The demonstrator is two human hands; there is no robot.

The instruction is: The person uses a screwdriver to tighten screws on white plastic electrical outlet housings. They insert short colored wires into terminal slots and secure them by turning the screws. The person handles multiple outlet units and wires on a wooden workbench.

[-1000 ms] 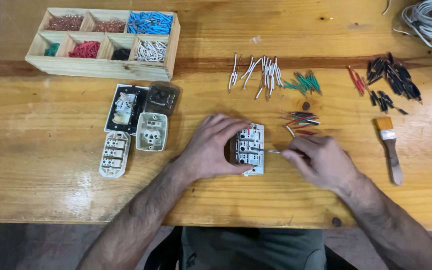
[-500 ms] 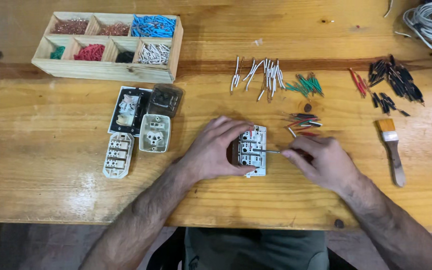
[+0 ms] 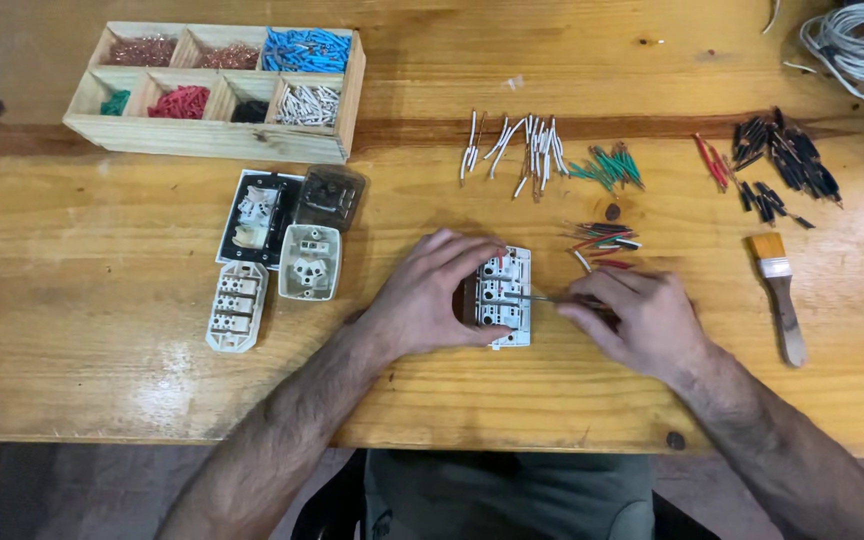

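Left hand (image 3: pixel 430 295) is gripping the white socket (image 3: pixel 504 297) | right hand (image 3: pixel 642 320) is pinching a thin tool (image 3: pixel 542 297), probably a screwdriver, tip touching the socket.

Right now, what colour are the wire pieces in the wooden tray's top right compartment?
Blue wire pieces in the wooden tray, clearest in the head view.
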